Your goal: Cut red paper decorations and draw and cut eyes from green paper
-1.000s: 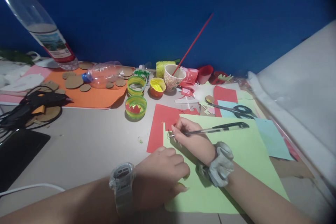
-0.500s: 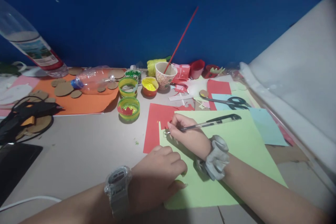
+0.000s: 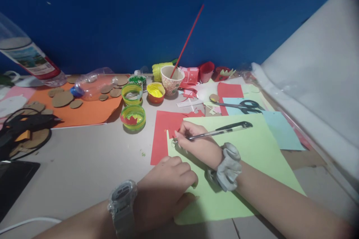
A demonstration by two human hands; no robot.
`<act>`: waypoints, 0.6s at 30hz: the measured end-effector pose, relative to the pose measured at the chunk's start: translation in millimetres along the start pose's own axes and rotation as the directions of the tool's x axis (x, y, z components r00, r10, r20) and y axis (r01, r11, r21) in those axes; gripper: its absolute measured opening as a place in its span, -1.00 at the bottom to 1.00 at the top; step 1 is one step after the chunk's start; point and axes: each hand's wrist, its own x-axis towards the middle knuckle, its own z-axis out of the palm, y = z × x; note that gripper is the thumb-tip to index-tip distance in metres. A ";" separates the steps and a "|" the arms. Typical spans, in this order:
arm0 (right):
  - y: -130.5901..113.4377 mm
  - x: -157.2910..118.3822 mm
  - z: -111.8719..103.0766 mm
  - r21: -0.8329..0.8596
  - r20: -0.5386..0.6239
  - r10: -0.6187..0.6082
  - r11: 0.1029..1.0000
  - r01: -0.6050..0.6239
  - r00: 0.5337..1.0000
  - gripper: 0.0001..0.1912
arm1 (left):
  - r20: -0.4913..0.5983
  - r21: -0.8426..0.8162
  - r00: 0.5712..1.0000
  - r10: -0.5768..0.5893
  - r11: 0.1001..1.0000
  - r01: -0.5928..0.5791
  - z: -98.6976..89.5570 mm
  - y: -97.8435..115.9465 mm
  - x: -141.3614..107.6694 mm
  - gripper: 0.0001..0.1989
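Note:
A black and clear pen [image 3: 221, 131] is pinched in my right hand [image 3: 199, 143], its tip near the upper left corner of a light green sheet [image 3: 252, 183]. A small curved line shows at the tip. My left hand [image 3: 168, 190], with a clear watch on the wrist, rests palm down on the sheet's left part; its fingers are bent and a little apart, with nothing seen in them. Partly under the green sheet lies a red sheet [image 3: 159, 138]. A grey scrunchie [image 3: 228, 166] circles my right wrist.
Behind the sheets stand a patterned cup [image 3: 172, 82] with a red stick, green rings [image 3: 133, 117] and a yellow paint cup [image 3: 155, 92]. Scissors [image 3: 246, 106] lie at right. At left are cardboard discs [image 3: 62, 99], a glue gun [image 3: 33, 119] and bottles [image 3: 36, 61].
The view has shifted slightly, so the objects on the table appear further left. Both hands keep nearly the same place on the green sheet, and the pen stays in my right hand.

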 end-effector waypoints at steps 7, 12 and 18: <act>1.6 0.1 0.3 -0.020 -0.018 -0.015 1.000 0.015 1.000 -0.76 | -0.004 -0.001 1.000 -0.002 1.000 0.002 -1.2 0.6 0.5 -0.91; 4.7 -1.1 1.2 -0.003 0.006 -0.013 1.000 0.013 1.000 -0.74 | -0.014 0.014 1.000 0.014 1.000 -0.013 0.0 0.0 -0.2 -0.89; 4.7 -0.7 2.0 -0.004 0.004 -0.012 1.000 0.012 1.000 -0.74 | -0.038 0.028 0.999 0.030 0.999 -0.029 0.6 -0.2 0.4 -0.85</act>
